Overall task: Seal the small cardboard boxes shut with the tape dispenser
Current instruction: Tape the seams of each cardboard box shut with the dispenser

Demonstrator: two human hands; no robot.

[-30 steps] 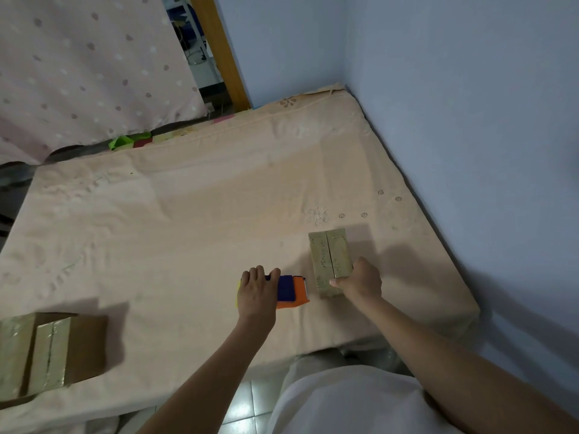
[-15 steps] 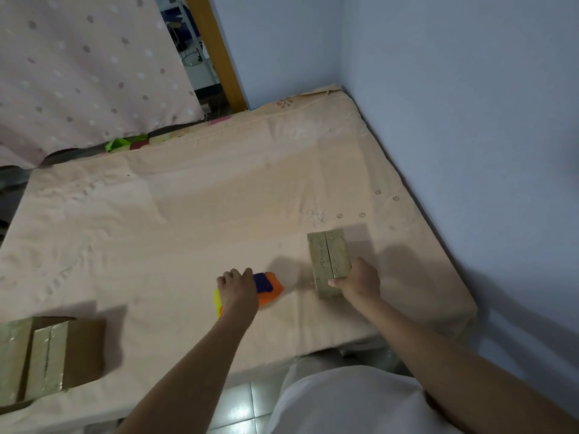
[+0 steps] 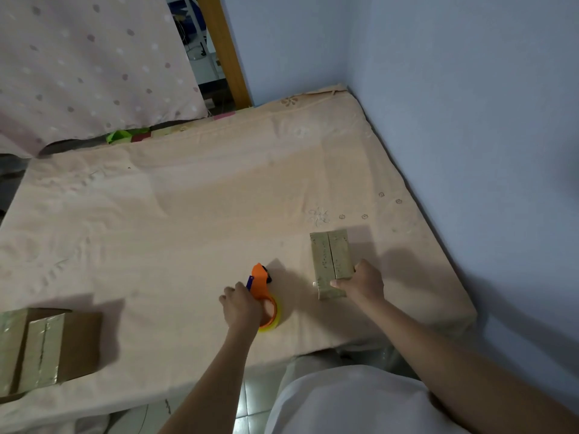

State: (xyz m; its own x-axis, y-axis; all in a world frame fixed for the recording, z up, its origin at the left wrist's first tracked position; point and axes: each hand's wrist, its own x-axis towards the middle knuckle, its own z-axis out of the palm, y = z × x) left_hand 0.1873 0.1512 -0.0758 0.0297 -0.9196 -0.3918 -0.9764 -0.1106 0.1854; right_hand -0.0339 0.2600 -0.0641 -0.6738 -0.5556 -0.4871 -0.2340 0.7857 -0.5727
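A small cardboard box (image 3: 330, 261), its top glossy with tape and a seam down the middle, lies on the bed at centre right. My right hand (image 3: 360, 281) grips its near right corner. An orange tape dispenser (image 3: 261, 286) with a blue blade part and a yellowish tape roll stands on the sheet to the left of the box. My left hand (image 3: 241, 303) holds its handle, fingers curled round it. The dispenser is apart from the box.
A beige sheet covers the mattress (image 3: 188, 214), which fits into the corner of blue walls (image 3: 470, 120). Larger taped cardboard boxes (image 3: 47, 346) sit at the near left edge. A dotted curtain (image 3: 87, 57) hangs at the back left. Tiled floor shows below.
My left hand drew the dispenser away from the box to the left, then turned it so its orange head points away from me. My right hand stayed on the box.
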